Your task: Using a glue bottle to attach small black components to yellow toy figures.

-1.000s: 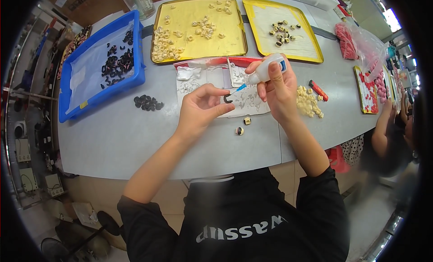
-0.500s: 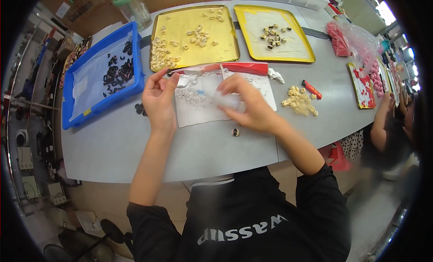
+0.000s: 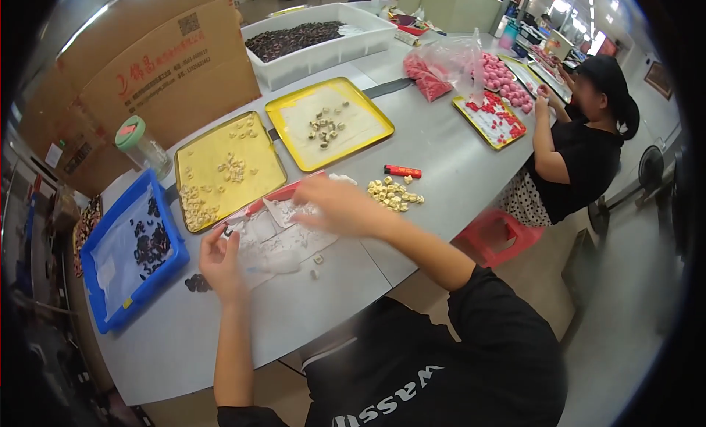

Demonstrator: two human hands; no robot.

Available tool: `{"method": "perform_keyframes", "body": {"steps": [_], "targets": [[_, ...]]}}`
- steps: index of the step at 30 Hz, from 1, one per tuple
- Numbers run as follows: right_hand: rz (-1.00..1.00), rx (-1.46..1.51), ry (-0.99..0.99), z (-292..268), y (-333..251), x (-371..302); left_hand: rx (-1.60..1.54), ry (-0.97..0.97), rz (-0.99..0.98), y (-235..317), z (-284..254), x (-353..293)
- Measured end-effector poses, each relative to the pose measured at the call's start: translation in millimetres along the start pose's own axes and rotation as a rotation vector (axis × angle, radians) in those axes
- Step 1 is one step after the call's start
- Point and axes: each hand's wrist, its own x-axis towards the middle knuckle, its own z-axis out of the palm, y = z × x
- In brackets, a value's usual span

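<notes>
Several cream-and-dark blocky pieces (image 3: 323, 129) on the white-lined, yellow-rimmed tray (image 3: 368, 143) are judged done; plain cream blocks (image 3: 396, 194) and black curved pieces (image 3: 151, 249) in the blue plastic tray (image 3: 158, 285) remain. Left hand (image 3: 220, 261), grip apparently pinching a small black piece (image 3: 227, 233) above the grey tabletop (image 3: 169, 346); right hand (image 3: 340, 206) blurred, grip undeterminable. Translucent dropper bottle (image 3: 283, 262) lies between.

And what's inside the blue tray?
Lots of small dark curved pieces lie scattered on a white sheet inside the blue tray. The sheet covers most of the bottom, so what's under it can't be seen.
</notes>
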Motion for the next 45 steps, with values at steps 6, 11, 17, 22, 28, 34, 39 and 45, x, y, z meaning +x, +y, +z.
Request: {"method": "perform_keyframes", "body": {"steps": [6,11,17,22,28,34,39,45], "targets": [[0.365,-0.176,-0.126,-82.0,44.2,-58.3,0.019,-0.025,-0.001,2.4,5.8,-1.2],[0.26,-0.119,-0.043,-73.2,54.8,-89.1,0.0,-0.086,0.018,3.6,9.4,-4.5],[0.22,-0.172,-0.087,-47.8,65.8,-67.6,0.012,-0.117,0.013,2.3,6.9,-7.8],[0.199,-0.186,-0.128,-47.1,62.6,-54.4,0.061,-0.12,0.025,0.4,3.2,-5.2],[0.169,-0.193,-0.212,-46.0,89.2,-52.1,0.065,-0.132,0.041,-0.9,7.0,-1.7],[0.133,-0.266,-0.274,-23.6,114.2,-44.4,0.163,-0.096,0.18,-39.4,-11.0,11.9],[0.233,-0.081,-0.104,-49.0,80.6,-46.4,0.111,-0.137,0.079,-10.2,7.0,-4.3],[0.114,-0.071,-0.081,-44.9,73.9,-37.9,0.081,-0.168,0.109,-15.0,6.9,-3.6]]}}
